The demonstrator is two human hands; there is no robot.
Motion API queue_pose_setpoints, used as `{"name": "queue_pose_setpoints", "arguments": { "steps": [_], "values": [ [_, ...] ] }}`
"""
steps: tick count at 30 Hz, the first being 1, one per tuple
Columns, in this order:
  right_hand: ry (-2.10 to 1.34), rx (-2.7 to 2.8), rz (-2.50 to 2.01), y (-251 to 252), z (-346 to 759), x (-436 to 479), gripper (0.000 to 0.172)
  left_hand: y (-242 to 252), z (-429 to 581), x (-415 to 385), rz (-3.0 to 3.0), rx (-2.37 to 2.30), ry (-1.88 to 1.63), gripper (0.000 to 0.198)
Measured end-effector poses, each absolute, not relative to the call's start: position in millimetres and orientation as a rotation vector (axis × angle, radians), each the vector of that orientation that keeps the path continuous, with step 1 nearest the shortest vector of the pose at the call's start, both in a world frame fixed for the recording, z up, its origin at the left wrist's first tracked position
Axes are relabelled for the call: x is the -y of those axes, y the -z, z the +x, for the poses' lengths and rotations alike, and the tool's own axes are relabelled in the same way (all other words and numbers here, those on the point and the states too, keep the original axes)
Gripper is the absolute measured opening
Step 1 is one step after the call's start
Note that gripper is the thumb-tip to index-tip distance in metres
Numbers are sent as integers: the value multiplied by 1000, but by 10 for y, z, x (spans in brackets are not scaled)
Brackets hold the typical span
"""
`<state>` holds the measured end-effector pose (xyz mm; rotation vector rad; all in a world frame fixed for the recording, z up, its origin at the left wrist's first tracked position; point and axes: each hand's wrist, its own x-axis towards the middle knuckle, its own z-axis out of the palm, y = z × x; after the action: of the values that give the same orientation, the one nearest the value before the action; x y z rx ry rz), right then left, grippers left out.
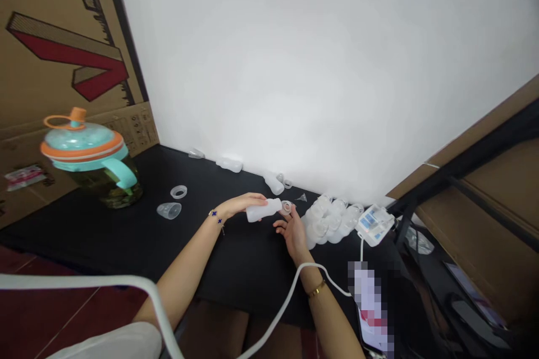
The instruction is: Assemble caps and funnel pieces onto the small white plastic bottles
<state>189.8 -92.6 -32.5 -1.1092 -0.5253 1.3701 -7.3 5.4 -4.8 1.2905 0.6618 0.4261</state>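
Note:
My left hand (pixel 244 202) grips a white plastic baby bottle (pixel 261 211), which lies tilted sideways with its neck toward the right. At the bottle's mouth, my right hand (pixel 295 231) pinches a pale collar ring (pixel 287 207) between thumb and finger, its other fingers loosely curled. From this angle I cannot tell whether the ring touches the neck. Just right of that hand, several capped white bottles (pixel 328 219) lie clustered together. Behind my hands rest a loose bottle (pixel 274 184), another ring (pixel 288 184) and a small clear funnel-shaped piece (pixel 302 197).
On the black table (pixel 138 241) lie a clear dome cap (pixel 169 211), a white ring (pixel 178 192) and another bottle (pixel 230 164) by the wall. A large jug (pixel 95 160) stands left. A white device (pixel 375 225), a phone (pixel 371 314) and a white cable (pixel 290 297) are at right.

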Motion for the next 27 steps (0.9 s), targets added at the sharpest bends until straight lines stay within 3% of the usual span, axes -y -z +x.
{"name": "queue_pose_setpoints", "arguments": {
  "steps": [10,27],
  "values": [
    [-1253,532,-1071,325,1866,950,42,69,-50,-41,1410,-720,-438,38],
    [-1219,578,-1111,330,1877,932,48,-4,-9,9,1513,-717,-478,43]
  ]
}}
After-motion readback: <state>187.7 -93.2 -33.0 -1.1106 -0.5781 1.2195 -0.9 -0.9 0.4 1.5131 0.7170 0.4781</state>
